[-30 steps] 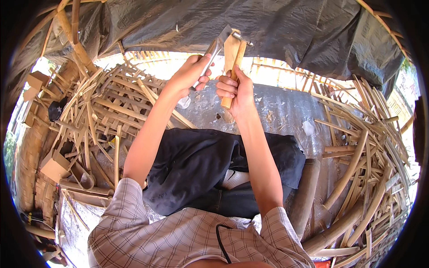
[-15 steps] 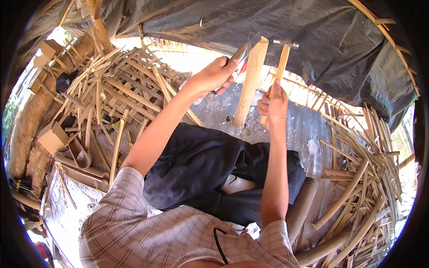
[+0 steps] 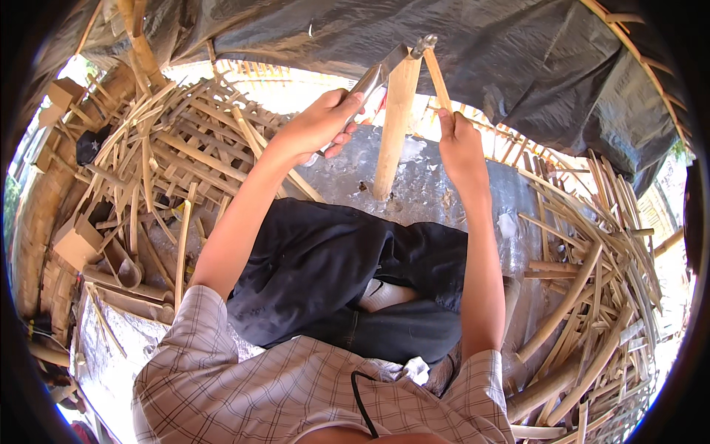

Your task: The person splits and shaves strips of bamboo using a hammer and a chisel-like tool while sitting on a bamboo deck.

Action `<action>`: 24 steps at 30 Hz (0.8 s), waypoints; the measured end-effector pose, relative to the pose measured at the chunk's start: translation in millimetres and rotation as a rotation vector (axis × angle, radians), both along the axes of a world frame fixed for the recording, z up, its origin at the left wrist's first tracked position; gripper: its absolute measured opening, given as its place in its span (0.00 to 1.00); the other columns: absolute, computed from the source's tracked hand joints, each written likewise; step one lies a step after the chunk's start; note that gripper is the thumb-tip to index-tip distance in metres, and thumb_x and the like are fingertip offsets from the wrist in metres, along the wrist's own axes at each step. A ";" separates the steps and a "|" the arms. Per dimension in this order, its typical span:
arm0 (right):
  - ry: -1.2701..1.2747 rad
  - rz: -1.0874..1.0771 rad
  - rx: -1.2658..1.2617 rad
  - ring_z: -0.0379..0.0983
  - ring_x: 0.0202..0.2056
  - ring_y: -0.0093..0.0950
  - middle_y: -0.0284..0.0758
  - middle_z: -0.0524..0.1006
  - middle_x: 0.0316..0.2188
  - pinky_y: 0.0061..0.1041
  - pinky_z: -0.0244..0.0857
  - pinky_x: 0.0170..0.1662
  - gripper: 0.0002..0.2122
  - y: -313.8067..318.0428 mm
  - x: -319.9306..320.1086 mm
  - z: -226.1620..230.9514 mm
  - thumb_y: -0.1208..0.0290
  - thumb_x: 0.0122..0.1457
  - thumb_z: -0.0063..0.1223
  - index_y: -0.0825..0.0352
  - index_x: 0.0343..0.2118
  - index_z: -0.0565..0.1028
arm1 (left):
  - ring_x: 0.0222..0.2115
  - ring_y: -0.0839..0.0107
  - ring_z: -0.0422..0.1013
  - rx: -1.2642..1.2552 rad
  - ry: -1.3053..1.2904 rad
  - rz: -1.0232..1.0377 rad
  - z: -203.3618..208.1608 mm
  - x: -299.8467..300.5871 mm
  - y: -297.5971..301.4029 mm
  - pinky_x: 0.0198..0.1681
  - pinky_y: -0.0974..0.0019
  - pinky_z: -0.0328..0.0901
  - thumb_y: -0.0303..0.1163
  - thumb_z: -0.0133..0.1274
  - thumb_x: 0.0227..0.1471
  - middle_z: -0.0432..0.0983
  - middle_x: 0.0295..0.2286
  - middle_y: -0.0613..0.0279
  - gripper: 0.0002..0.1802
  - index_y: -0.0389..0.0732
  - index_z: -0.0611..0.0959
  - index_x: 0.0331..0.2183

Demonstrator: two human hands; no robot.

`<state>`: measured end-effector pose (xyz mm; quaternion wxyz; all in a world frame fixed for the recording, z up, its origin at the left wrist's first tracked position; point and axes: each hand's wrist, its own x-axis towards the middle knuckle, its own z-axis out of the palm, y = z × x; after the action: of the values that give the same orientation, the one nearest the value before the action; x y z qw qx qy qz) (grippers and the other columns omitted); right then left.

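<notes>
Bamboo piece (image 3: 395, 126) between well-apart hands (image 3: 319, 127), hammer (image 3: 437, 78) near top edge

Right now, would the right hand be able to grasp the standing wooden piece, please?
Probably not: the right hand already holds the hammer, though the gap to the standing wooden piece looks clear.

"What's at upper centre?"
"The left hand (image 3: 314, 127) grips a bladed tool (image 3: 375, 78); the right hand (image 3: 463, 148) holds a hammer (image 3: 437, 78), its head by a wooden post's (image 3: 395, 122) top."
"Elsewhere?"
"Cut strips (image 3: 568, 325) heap at right, black sheeting (image 3: 510, 55) above."
</notes>
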<state>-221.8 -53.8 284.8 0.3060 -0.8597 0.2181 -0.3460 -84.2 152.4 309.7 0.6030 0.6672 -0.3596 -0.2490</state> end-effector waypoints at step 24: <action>0.088 -0.017 -0.021 0.69 0.24 0.51 0.53 0.73 0.21 0.45 0.61 0.32 0.23 5.3 4.8 6.0 0.57 0.72 0.42 0.77 0.32 0.74 | 0.24 0.76 0.68 -0.025 0.124 0.007 7.1 9.5 -1.7 0.20 0.69 0.65 0.37 0.53 0.63 0.70 0.27 0.62 0.15 0.35 0.72 0.40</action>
<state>-217.0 -48.6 290.7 0.2842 -0.8755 0.2349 -0.3124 -74.7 150.7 316.9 0.6334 0.6440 -0.3224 -0.2832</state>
